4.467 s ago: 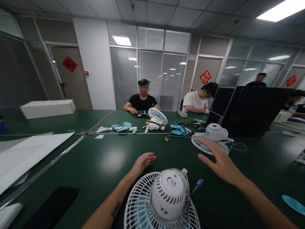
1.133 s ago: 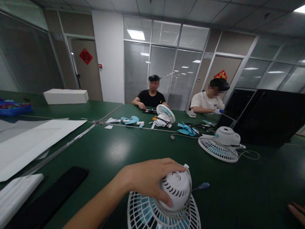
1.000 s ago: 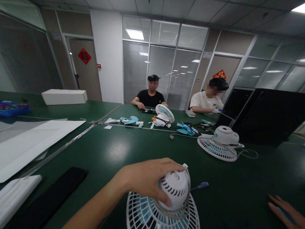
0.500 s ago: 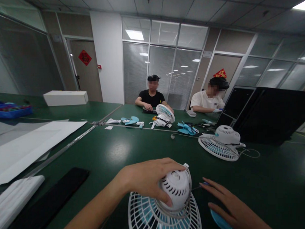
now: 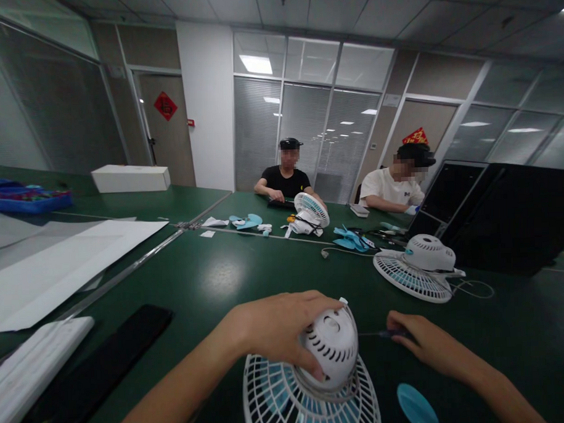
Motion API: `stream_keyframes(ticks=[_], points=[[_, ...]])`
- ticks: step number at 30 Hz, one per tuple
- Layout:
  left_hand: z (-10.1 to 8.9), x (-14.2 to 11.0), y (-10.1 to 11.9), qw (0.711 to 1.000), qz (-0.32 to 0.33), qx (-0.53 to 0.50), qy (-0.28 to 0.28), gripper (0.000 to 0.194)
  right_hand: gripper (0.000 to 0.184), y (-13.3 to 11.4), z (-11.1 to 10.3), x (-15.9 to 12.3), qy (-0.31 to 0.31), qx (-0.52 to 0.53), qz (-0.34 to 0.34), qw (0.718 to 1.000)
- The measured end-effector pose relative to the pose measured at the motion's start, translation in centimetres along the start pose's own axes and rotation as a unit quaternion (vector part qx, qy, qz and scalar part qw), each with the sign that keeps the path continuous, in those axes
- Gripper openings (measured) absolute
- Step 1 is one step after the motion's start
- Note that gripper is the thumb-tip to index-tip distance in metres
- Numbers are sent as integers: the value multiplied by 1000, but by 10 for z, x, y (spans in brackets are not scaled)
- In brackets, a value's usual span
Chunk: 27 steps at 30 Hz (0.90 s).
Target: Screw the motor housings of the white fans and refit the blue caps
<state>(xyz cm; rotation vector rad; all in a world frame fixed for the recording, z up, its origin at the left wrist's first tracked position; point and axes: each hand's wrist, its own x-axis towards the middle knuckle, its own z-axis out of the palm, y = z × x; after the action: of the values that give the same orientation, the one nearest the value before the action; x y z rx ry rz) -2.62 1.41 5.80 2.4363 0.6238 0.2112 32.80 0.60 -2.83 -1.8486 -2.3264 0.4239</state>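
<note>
A white fan point(image 5: 311, 395) with a slotted motor housing point(image 5: 335, 345) lies grille-down in front of me, light-blue blades showing through the bars. Fingers and thumb of my left hand point(image 5: 286, 328) wrap the housing from its left side. To the right, my right hand point(image 5: 416, 335) is closed around the dark handle of a screwdriver point(image 5: 388, 333). Its thin shaft points left at the housing; whether the tip touches is unclear. A blue oval piece point(image 5: 416, 405) rests on the table below my right hand.
Another white fan point(image 5: 418, 274) lies at the right before a large black case point(image 5: 508, 216). Blue fan blades point(image 5: 352, 238) and a third fan point(image 5: 310, 213) are farther back, near two seated people. A black pouch point(image 5: 106, 359) and white sheets point(image 5: 80, 262) lie left.
My right hand has gone from spread fingers beside the screwdriver to a closed grip on its handle. My left hand stays on the fan's housing. The view has shifted slightly.
</note>
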Motion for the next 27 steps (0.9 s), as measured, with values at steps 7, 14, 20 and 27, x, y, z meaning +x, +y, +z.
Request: stream_keyframes(ticks=[7,14,20,27], points=[[-1,2,0,1000,0,-11,5,84,39,0,-52,2,264,150,-24,953],[1,6,4,999,-10,-29,24,69,38,-95,-64,29,403,460,-143,778],[0,7,6,999,-16,-42,7,73,36,-157,-39,41,387,476,-263,744],[2,8,7,998,-32,-46,6,78,35,-147,-23,37,390,406,-308,767]])
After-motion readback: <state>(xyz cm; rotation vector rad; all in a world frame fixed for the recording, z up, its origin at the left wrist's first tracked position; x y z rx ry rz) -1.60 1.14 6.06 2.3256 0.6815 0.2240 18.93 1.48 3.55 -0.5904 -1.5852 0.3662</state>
